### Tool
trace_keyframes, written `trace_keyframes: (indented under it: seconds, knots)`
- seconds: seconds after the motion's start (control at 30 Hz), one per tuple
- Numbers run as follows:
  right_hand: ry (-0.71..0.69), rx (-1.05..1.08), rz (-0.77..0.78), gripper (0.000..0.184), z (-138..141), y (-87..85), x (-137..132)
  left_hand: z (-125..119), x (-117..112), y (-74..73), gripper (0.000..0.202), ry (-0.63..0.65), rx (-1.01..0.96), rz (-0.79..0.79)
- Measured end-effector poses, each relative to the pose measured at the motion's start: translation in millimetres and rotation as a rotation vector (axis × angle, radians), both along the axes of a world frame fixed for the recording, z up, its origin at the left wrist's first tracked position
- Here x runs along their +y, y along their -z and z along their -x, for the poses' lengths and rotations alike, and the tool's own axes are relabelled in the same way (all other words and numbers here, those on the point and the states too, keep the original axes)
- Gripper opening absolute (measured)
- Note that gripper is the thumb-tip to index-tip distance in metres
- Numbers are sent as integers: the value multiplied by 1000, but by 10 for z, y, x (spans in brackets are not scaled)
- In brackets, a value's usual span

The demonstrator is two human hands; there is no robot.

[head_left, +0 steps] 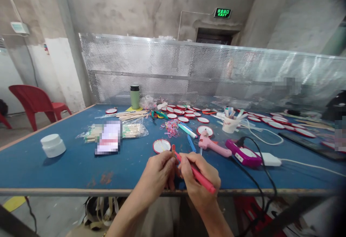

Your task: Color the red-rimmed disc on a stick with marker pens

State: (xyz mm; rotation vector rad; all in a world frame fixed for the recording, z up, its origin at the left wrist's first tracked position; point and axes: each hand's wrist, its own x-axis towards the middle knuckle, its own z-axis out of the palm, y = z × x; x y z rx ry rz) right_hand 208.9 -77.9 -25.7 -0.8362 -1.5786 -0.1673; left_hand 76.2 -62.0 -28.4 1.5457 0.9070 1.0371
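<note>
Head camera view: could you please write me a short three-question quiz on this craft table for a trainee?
1. True or false: the right hand holds a red pen while the left hand pinches a wooden stick.
2. Which colour is the glue gun lying beyond the hands? A blue, B pink, C green.
3. Fill in: seen from the person, the white jar stands on the ___ side of the table.

Key: 1 true; 2 B; 3 left.
</note>
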Motion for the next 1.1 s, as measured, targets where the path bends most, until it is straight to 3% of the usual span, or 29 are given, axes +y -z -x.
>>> trace_keyframes:
  seconds: [1.1]
  knots:
    - [-14,-34,-32,12,14,10,21,3,11,42,33,-16,48,-61]
